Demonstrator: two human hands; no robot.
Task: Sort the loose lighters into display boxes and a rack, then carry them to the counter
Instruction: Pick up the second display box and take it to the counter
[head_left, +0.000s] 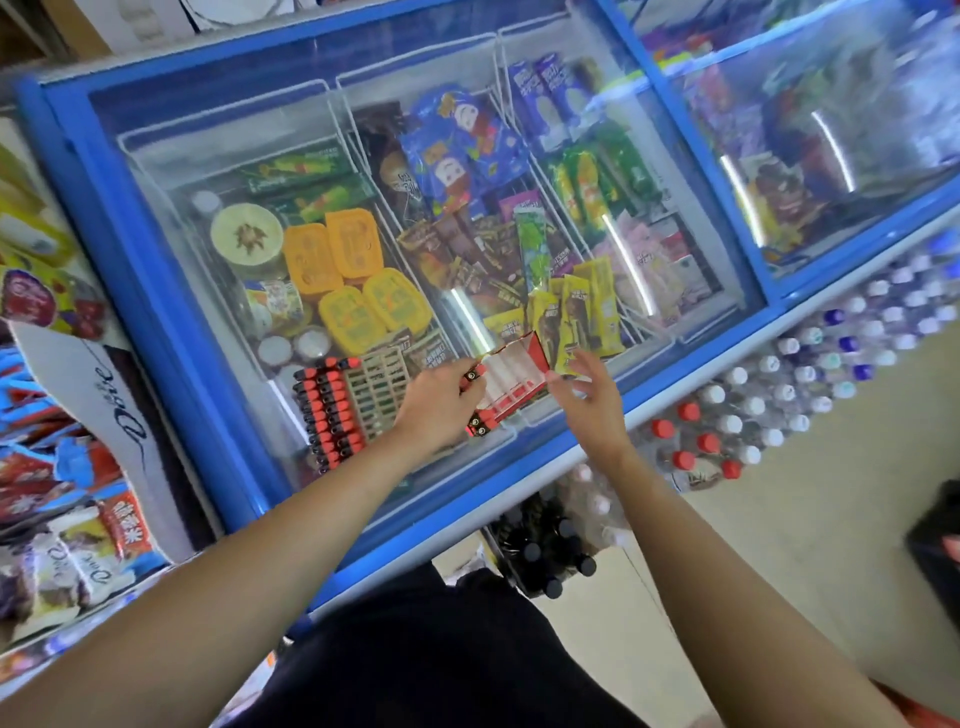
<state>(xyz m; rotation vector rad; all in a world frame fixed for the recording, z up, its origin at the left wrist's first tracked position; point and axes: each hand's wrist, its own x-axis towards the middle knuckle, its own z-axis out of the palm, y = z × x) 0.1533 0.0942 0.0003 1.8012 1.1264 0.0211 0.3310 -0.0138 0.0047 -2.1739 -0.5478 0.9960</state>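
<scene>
- Your left hand grips a red-capped lighter between thumb and fingers, right at the left edge of the red-and-white display box.
- Your right hand is open, fingers spread, touching or just beside the box's right end; motion blur makes it hard to tell which.
- The display box lies on the glass lid of the blue chest freezer, near its front rail. Its white slots look mostly empty, and 2 red-and-black lighters sit at its lower left corner.
- To the left on the same glass lies the rack, a pale grid. Its left part is filled with lighters with red caps in 2 close columns; the right part shows bare cells.
- Under the glass, wire baskets hold wrapped ice creams, among them 4 orange and yellow tubs.
- Capped bottles stand packed on the floor along the freezer's front.
</scene>
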